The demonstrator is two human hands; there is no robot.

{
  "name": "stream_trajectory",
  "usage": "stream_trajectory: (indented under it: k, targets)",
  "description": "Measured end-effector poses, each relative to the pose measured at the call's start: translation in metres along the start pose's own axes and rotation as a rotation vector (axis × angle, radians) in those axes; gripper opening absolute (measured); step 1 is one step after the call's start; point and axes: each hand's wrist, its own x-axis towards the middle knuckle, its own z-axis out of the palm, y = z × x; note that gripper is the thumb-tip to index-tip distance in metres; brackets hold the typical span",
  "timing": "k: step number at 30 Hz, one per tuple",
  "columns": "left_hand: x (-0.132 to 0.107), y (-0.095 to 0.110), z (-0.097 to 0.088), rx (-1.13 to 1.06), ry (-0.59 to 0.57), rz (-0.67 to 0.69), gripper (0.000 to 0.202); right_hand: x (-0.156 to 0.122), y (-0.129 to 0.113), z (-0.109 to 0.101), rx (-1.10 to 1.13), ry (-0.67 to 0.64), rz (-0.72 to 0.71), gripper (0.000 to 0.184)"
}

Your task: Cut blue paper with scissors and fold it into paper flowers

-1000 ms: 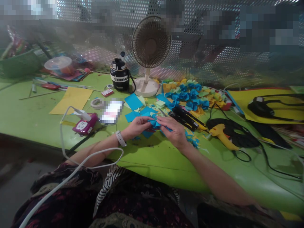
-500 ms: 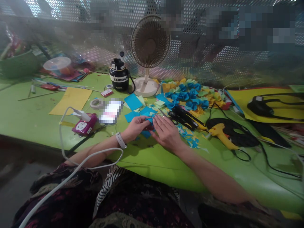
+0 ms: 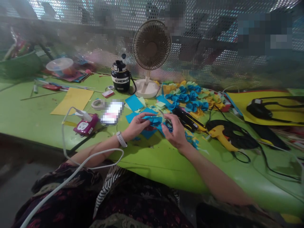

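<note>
And the hands have parted: the left hand [image 3: 137,126] pinches the blue paper [image 3: 153,120] above the green table [image 3: 33,123], while the right hand [image 3: 173,131] now grips black-handled scissors [image 3: 169,124] just beside it.

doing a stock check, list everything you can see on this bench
desk fan: one, cream, back of table
insulated bottle: one, black, beside fan
blue paper flowers: many, blue, right of fan
yellow paper sheet: one, yellow, left side
power socket: one, pink, left of hands
hot glue gun: one, yellow, right of hands
table: one, green, under everything
folded blue paper: one, blue, between hands
wristwatch: one, white, left wrist
left hand: one, holding the folded blue paper
right hand: one, beside the folded blue paper
</note>
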Motion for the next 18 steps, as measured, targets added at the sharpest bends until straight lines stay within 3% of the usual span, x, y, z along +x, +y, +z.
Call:
stream_trajectory:
  k: [8,14,18]
  targets:
    - [0.002,-0.009,-0.004,0.174,-0.05,0.127,0.034,-0.005,0.002,0.009,0.016,-0.065,0.016,0.012]
    - [0.004,-0.014,-0.014,0.665,0.059,0.45,0.024,-0.006,0.002,0.011,0.049,-0.024,0.049,0.011]
    - [0.003,-0.018,-0.018,0.966,0.031,0.687,0.025,-0.007,-0.004,0.014,0.048,-0.015,0.094,0.008]
